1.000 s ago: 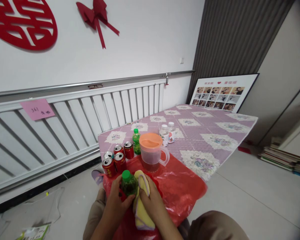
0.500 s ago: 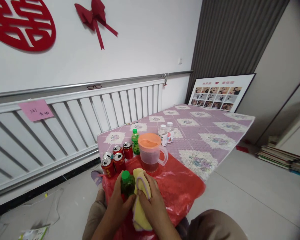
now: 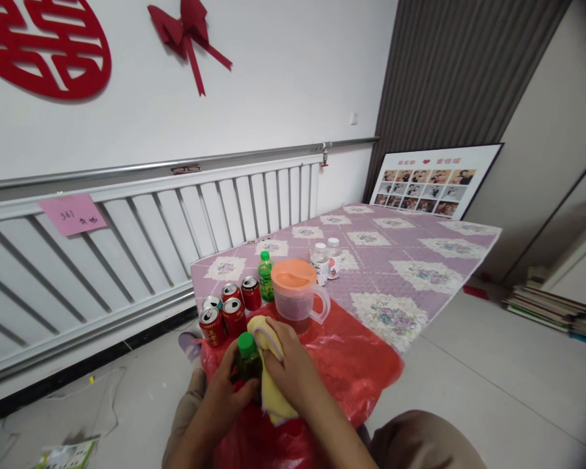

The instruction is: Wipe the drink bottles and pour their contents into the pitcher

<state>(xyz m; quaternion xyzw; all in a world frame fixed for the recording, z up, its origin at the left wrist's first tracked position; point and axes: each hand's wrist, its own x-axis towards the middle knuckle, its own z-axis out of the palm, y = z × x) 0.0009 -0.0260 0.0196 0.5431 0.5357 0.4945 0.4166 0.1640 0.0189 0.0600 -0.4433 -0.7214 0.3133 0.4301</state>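
Note:
My left hand [image 3: 227, 394] is wrapped round a green bottle [image 3: 248, 363] with a green cap, upright over the red plastic sheet [image 3: 344, 365]. In my right hand [image 3: 293, 365] is a folded yellow cloth [image 3: 273, 391] with a pale purple edge, lying against the bottle's right side. The bottle's lower part is hidden by my fingers and the cloth. Just beyond my right hand stands a clear pitcher [image 3: 295, 304] with an orange lid [image 3: 293, 275]. Several drink cans [image 3: 234, 317], mostly red, stand beyond my left hand.
Behind the pitcher are another green bottle [image 3: 265, 277] and two white-capped clear bottles [image 3: 321, 266]. A floral purple cloth [image 3: 371, 260] covers the table. A white radiator [image 3: 254, 205] runs along the wall, and a photo board [image 3: 430, 179] leans at the back right.
My right hand and the yellow cloth have moved up and slightly left along the bottle. My left hand still grips the bottle, which has hardly moved.

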